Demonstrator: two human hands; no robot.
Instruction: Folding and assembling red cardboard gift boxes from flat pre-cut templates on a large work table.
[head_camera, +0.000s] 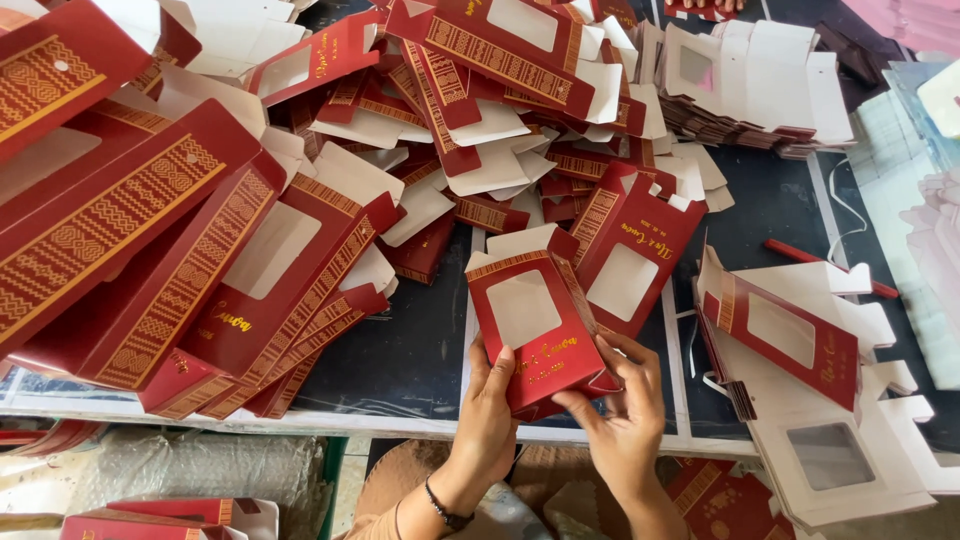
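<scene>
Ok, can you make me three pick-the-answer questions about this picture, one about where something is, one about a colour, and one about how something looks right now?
1. Where is the red pen?
A. on the dark table right of the held box
B. inside a box
C. in a hand

2. What colour is the held box?
A. blue and silver
B. dark red with gold print
C. green

3. How is the held box held?
A. by one hand
B. by nobody
C. by both hands

Answers: 1 A, it lies on the table beside the flat boxes; 2 B, red with gold print; 3 C, the left hand and right hand both grip it.
</scene>
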